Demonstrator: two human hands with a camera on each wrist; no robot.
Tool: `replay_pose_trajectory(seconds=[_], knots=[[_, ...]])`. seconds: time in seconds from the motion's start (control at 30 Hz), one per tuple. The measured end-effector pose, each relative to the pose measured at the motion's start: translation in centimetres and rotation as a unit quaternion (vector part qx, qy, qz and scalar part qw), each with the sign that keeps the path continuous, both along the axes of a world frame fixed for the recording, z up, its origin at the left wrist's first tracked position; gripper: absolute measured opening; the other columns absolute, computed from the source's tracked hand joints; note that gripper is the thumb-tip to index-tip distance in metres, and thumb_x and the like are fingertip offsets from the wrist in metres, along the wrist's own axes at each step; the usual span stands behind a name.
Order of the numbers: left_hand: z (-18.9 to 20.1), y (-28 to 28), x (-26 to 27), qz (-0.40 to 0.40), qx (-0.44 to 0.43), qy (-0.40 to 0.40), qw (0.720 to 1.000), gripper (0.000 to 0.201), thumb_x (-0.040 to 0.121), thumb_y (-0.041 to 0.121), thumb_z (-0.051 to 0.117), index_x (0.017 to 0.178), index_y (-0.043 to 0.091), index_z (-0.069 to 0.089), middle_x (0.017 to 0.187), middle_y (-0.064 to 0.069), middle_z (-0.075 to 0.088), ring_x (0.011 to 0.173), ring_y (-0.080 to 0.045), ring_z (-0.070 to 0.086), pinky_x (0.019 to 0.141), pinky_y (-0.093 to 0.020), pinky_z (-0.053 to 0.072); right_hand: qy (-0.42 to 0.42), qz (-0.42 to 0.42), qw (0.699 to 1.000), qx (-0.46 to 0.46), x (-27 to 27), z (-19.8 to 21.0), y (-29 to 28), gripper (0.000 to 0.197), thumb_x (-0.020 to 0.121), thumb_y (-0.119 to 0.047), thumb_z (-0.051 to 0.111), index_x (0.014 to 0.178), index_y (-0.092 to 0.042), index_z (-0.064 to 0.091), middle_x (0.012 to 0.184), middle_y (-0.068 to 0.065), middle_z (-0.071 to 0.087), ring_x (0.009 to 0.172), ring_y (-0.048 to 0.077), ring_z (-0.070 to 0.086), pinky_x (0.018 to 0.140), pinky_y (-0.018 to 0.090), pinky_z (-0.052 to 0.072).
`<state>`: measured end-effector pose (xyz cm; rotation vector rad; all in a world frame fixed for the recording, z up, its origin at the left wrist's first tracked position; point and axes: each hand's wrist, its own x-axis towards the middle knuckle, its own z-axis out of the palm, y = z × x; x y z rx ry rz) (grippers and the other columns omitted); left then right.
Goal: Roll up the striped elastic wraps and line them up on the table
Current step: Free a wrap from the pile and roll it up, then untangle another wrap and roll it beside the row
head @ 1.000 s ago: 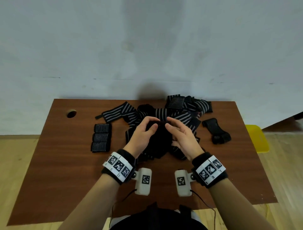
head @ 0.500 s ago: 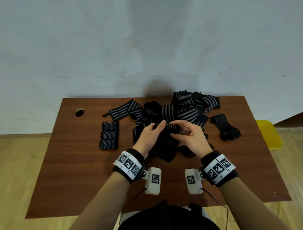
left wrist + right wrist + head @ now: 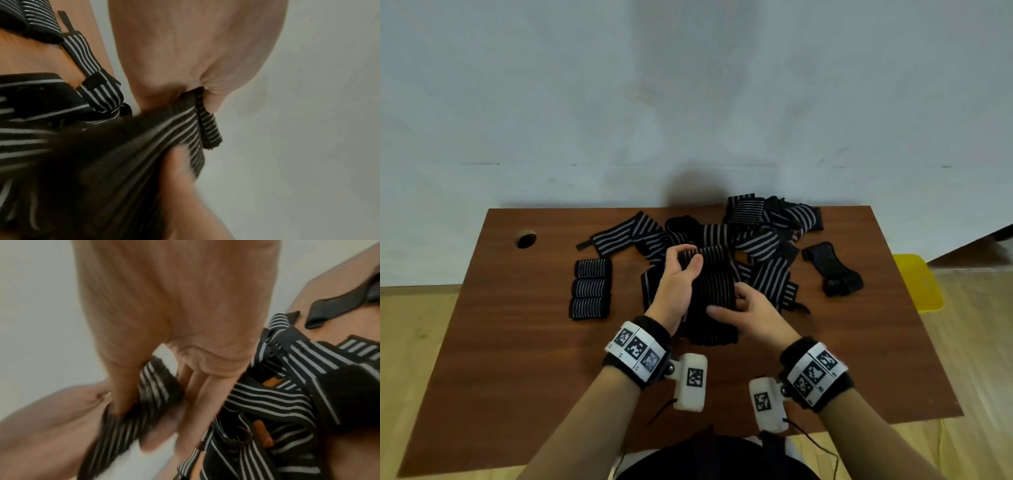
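I hold one black wrap with thin grey stripes (image 3: pixel 714 284) above the table's middle, its length running toward me. My left hand (image 3: pixel 686 258) pinches its far end, and the left wrist view shows that folded end (image 3: pixel 205 123) caught between thumb and fingers. My right hand (image 3: pixel 727 299) grips the same wrap lower down, with thumb and fingers curled round the band (image 3: pixel 148 402). Three rolled wraps (image 3: pixel 590 289) lie in a column on the left. Behind my hands, a pile of loose striped wraps (image 3: pixel 760 236) covers the back of the table.
The brown table (image 3: pixel 517 342) has a round cable hole (image 3: pixel 526 238) at its back left. A dark folded wrap (image 3: pixel 832 270) lies apart on the right. A yellow seat (image 3: pixel 917 284) stands off the right edge. A pale wall rises just behind the table.
My hands were close together on the wrap's far end. The right hand has slid down the wrap toward me, while the left keeps hold of the far end.
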<state>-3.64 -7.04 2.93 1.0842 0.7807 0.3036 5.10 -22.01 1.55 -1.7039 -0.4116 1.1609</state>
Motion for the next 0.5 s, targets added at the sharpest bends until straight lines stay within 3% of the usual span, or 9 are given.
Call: replay_pose_trajectory(seconds=[0.07, 0.17, 0.3, 0.43, 0.5], knots=[[0.1, 0.3, 0.2, 0.015, 0.012, -0.004, 1.000, 0.013, 0.107, 0.019, 0.051, 0.115, 0.029, 0.054, 0.123, -0.020, 0.064, 0.109, -0.033, 0.067, 0.099, -0.055, 0.054, -0.051, 0.009, 0.999, 0.014, -0.5, -0.5, -0.1, 0.032, 0.094, -0.015, 0.074, 0.124, -0.008, 0.065, 0.109, 0.002, 0.078, 0.099, 0.015, 0.076, 0.080, 0.033, 0.062], [0.0, 0.3, 0.1, 0.025, 0.027, -0.004, 0.999, 0.016, 0.105, 0.021, 0.053, 0.114, 0.034, 0.054, 0.126, -0.023, 0.061, 0.115, -0.040, 0.063, 0.102, -0.060, 0.050, -0.035, 0.010, 0.999, 0.018, -0.7, 0.0, 0.2, 0.022, 0.098, -0.009, 0.067, 0.120, -0.004, 0.068, 0.101, 0.004, 0.079, 0.091, 0.019, 0.077, 0.069, 0.026, 0.060], [-0.1, 0.2, -0.3, 0.034, 0.002, -0.023, 0.999, 0.018, 0.106, 0.015, 0.050, 0.118, 0.029, 0.053, 0.113, -0.012, 0.065, 0.101, -0.029, 0.067, 0.099, -0.055, 0.052, -0.037, 0.046, 0.998, 0.011, -0.5, 0.7, 0.2, 0.024, 0.100, -0.011, 0.066, 0.123, -0.005, 0.067, 0.108, 0.007, 0.078, 0.096, 0.021, 0.077, 0.075, 0.026, 0.060], [-0.4, 0.2, -0.8, 0.021, -0.020, -0.048, 0.998, 0.021, 0.106, 0.010, 0.049, 0.118, 0.027, 0.053, 0.112, -0.014, 0.064, 0.099, -0.031, 0.065, 0.097, -0.061, 0.051, 0.004, 0.062, 0.998, 0.014, -0.6, 1.1, -0.1, 0.031, 0.101, -0.015, 0.064, 0.129, -0.004, 0.063, 0.113, 0.009, 0.077, 0.100, 0.025, 0.076, 0.076, 0.029, 0.062], [-0.4, 0.4, -1.0, 0.011, -0.016, -0.047, 0.999, 0.020, 0.106, 0.011, 0.050, 0.118, 0.027, 0.054, 0.113, -0.014, 0.065, 0.102, -0.032, 0.066, 0.098, -0.061, 0.051, -0.025, 0.074, 0.997, -0.013, -0.1, 1.3, -0.3, 0.053, 0.097, -0.034, 0.068, 0.142, -0.009, 0.055, 0.132, 0.002, 0.068, 0.119, 0.019, 0.067, 0.094, 0.035, 0.058]])
